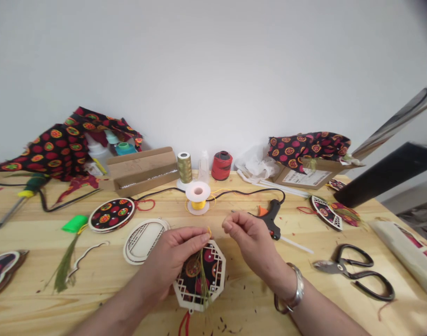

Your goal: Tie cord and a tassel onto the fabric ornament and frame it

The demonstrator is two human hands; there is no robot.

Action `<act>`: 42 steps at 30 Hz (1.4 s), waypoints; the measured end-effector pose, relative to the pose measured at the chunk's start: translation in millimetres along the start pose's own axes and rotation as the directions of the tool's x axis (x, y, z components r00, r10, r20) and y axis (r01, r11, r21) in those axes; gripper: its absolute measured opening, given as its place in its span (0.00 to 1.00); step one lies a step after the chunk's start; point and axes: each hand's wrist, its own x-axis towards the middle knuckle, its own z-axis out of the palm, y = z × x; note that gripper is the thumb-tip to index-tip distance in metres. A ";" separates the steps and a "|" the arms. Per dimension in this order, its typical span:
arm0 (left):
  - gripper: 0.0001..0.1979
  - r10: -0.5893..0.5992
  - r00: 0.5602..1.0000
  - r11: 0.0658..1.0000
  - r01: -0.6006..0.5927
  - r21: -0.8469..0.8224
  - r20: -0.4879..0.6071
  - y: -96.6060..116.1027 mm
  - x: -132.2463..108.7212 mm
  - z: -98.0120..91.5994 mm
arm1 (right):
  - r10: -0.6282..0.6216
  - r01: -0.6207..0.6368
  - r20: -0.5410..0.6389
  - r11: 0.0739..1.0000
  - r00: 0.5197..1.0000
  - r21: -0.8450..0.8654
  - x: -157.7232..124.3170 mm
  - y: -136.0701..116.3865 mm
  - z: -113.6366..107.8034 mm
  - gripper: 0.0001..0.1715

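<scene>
My left hand (180, 249) is closed at the upper edge of an octagonal ornament (218, 280) with a pale wooden lattice frame and dark patterned fabric. A thin olive-green tassel (203, 275) hangs down over its face from my fingertips. A bit of yellow cord (209, 230) sticks up just above my thumb. Red cord (184, 323) trails from the ornament's near edge. To the right, apart from the ornament, my right hand (253, 238) is raised with thumb and fingers pinched together; whatever lies between them is too small to make out.
A spool of yellow cord (198, 205) stands ahead of my hands. The glue gun (273, 219) lies beyond my right hand, with scissors (342, 267) farther right. Left are an oval frame (131, 242), a round fabric ornament (112, 214), another tassel (65, 266) and a screwdriver (16, 207).
</scene>
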 end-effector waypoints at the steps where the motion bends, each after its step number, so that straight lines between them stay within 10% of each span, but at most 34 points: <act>1: 0.07 0.000 1.000 1.000 0.000 0.003 -0.003 0.1 -0.4 0.0 | 0.011 -0.011 -0.004 1.000 1.000 0.012 0.3 0.9 0.4 0.08; 11: 0.08 0.032 0.999 0.999 -0.031 0.014 -0.015 1.0 -0.1 0.2 | 0.082 -0.080 -0.017 0.992 0.996 0.095 0.1 3.1 3.0 0.04; 15: 0.10 0.040 0.999 0.999 -0.040 -0.005 0.000 -0.2 -0.3 -0.5 | 0.058 -0.058 -0.014 0.998 0.998 0.007 -1.3 -1.9 1.3 0.18; 24: 0.07 0.098 0.995 0.993 -0.100 -0.058 -0.025 -2.5 4.0 -2.9 | 0.280 -0.266 0.275 0.960 0.920 -0.087 -2.9 -11.9 1.7 0.24; 42: 0.26 0.117 0.992 0.993 -0.117 0.005 -0.034 -1.2 0.3 -2.4 | 0.324 -0.349 0.252 0.935 0.912 0.061 -3.0 -4.3 7.3 0.18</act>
